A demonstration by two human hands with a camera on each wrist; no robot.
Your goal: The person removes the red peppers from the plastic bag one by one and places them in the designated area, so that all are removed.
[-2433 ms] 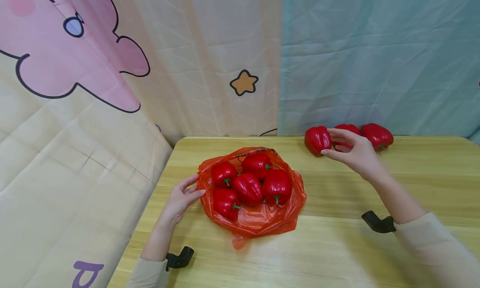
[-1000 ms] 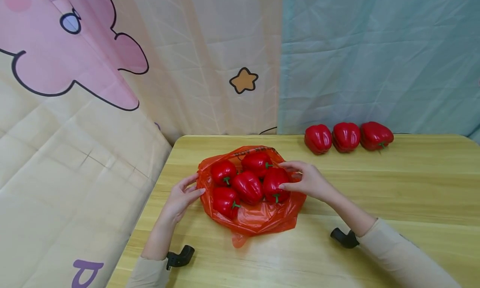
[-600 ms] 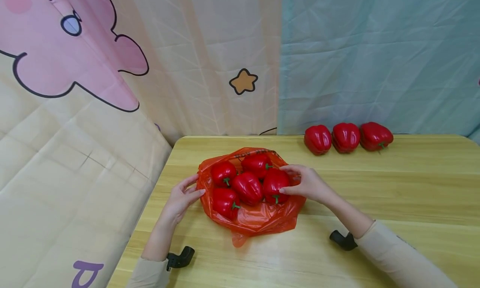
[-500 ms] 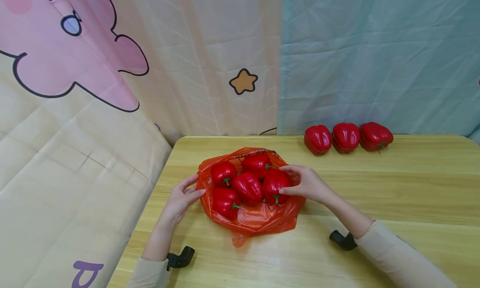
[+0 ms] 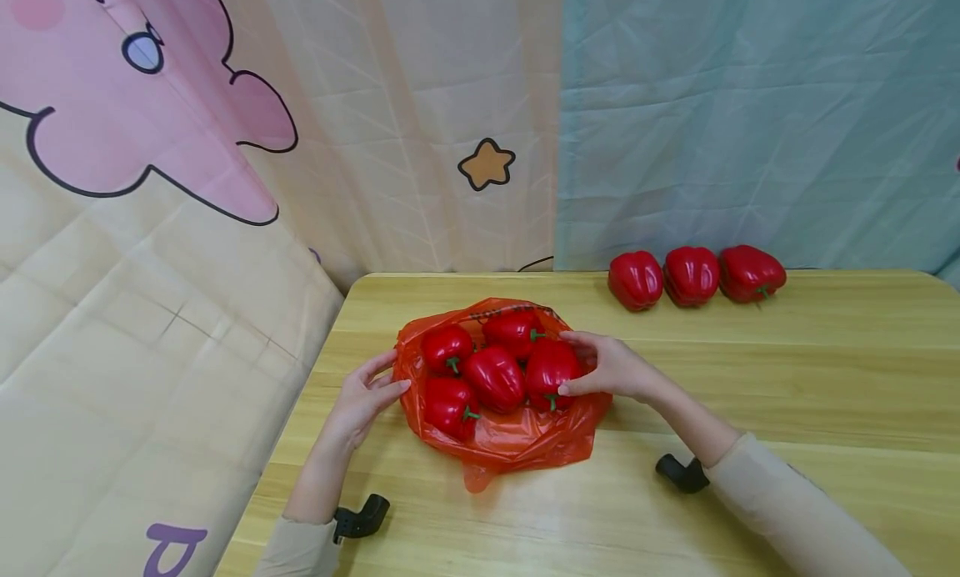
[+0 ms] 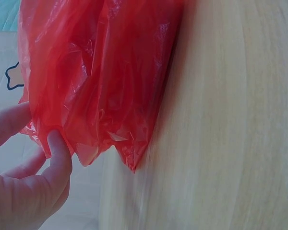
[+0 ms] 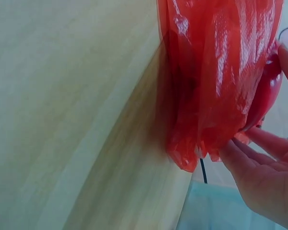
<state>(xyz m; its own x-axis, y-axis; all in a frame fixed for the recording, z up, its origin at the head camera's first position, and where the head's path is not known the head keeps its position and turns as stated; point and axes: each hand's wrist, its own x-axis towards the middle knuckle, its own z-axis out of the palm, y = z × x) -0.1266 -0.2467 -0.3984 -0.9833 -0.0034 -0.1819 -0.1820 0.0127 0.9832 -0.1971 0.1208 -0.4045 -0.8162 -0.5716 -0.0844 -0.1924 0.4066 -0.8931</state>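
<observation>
Table [image 5: 825, 368]: bag [image 5: 540, 448] on it, mouth open | five peppers [image 5: 495, 378] inside, left to do, I judge | three peppers [image 5: 691, 275] out at far edge | my left hand [image 5: 366, 399] pinches bag rim | my right hand [image 5: 613, 370] grips rightmost bagged pepper [image 5: 551, 367]

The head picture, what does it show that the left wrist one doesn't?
Only the head view: five shiny, rounded red peppers in the crinkly red plastic bag, three more peppers beyond it, and the right hand.

Only the left wrist view: a low close-up of the bag's side.

Both: the bag, left hand, wood-grain table and black-outlined orange star.
</observation>
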